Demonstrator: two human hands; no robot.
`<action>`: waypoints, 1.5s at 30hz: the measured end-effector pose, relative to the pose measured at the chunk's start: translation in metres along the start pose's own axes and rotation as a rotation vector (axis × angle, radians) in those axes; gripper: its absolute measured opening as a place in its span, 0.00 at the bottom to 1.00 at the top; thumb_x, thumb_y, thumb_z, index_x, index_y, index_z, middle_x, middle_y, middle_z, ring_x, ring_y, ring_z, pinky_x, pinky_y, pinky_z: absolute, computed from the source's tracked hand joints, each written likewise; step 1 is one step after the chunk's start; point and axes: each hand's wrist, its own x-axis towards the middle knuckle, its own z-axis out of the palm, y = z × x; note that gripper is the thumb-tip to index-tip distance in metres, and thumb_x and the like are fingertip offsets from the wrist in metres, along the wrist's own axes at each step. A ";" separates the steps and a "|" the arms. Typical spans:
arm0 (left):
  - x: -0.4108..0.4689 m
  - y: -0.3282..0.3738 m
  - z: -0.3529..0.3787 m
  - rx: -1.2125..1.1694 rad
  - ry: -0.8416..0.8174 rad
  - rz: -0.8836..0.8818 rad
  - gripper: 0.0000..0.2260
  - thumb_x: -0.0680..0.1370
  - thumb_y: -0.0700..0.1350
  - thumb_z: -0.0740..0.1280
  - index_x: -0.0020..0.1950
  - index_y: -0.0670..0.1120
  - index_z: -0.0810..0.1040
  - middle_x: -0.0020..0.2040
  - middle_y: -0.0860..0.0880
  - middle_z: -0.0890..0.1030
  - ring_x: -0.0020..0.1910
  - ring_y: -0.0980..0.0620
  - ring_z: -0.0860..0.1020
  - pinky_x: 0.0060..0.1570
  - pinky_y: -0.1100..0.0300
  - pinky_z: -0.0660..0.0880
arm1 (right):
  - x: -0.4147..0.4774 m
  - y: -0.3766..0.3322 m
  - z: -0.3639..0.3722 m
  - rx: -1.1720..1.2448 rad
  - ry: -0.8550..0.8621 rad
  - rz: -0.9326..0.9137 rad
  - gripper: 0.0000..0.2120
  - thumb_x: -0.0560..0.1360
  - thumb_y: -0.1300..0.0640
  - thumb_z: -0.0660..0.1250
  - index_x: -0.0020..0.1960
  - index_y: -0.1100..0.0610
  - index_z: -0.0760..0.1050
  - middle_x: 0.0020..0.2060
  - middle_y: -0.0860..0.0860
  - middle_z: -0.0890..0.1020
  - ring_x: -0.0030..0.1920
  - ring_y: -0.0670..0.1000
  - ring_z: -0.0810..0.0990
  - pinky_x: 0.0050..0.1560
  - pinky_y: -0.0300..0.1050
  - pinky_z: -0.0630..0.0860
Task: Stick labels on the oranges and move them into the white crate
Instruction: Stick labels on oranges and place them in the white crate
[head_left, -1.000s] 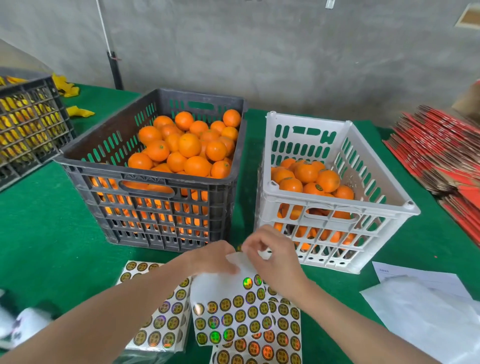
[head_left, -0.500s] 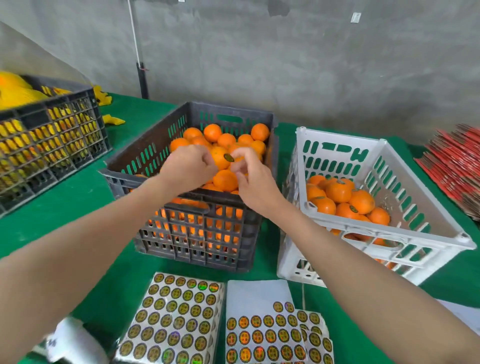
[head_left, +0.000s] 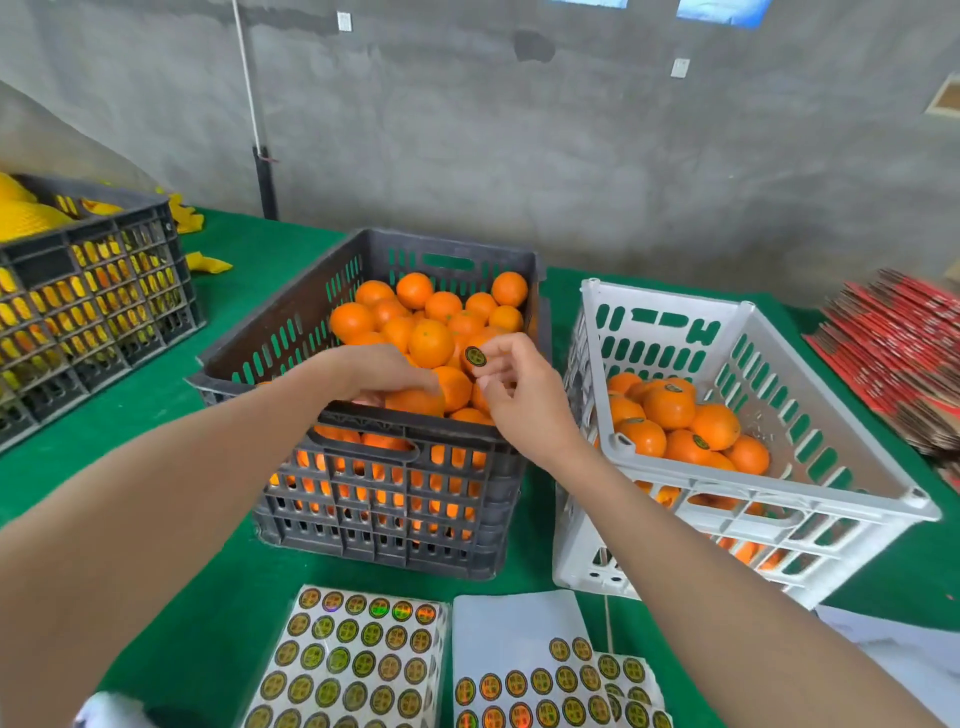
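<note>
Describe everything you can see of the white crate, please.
The white crate is a rectangular box of white plastic with slotted walls, a thick rim and handle openings. It stands upright on the green table cloth, close beside the dark crate and to its right. It is partly filled with oranges; several of them show a round dark label on top.

Round dark label (head_left: 474, 356), green-gold print, pinched in right hand (head_left: 524, 400) over grey crate (head_left: 441, 427). Oranges (head_left: 430, 340) heaped inside it; left hand (head_left: 379, 371) grips front orange (head_left: 415, 402). White crate (head_left: 753, 487) just right of it, part full of labelled oranges (head_left: 670, 408).
</note>
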 end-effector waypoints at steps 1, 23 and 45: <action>0.001 0.002 -0.003 -0.168 -0.020 0.030 0.20 0.75 0.49 0.69 0.63 0.42 0.73 0.55 0.42 0.82 0.46 0.47 0.83 0.36 0.56 0.80 | 0.000 0.000 -0.002 0.097 0.045 0.042 0.08 0.77 0.65 0.63 0.53 0.55 0.72 0.46 0.51 0.78 0.49 0.48 0.77 0.50 0.31 0.74; -0.064 0.059 0.091 -0.946 -0.324 0.312 0.30 0.71 0.52 0.68 0.71 0.44 0.69 0.58 0.43 0.77 0.42 0.52 0.77 0.36 0.63 0.74 | -0.051 -0.023 -0.081 0.142 0.135 -0.087 0.06 0.75 0.61 0.67 0.41 0.52 0.75 0.56 0.51 0.74 0.59 0.44 0.72 0.60 0.51 0.73; -0.042 0.106 0.175 -0.889 -0.276 0.358 0.20 0.75 0.55 0.64 0.61 0.46 0.77 0.55 0.44 0.82 0.52 0.47 0.81 0.50 0.53 0.79 | -0.061 0.035 -0.140 0.075 0.037 -0.061 0.29 0.66 0.47 0.73 0.64 0.42 0.67 0.53 0.36 0.74 0.54 0.40 0.74 0.51 0.37 0.76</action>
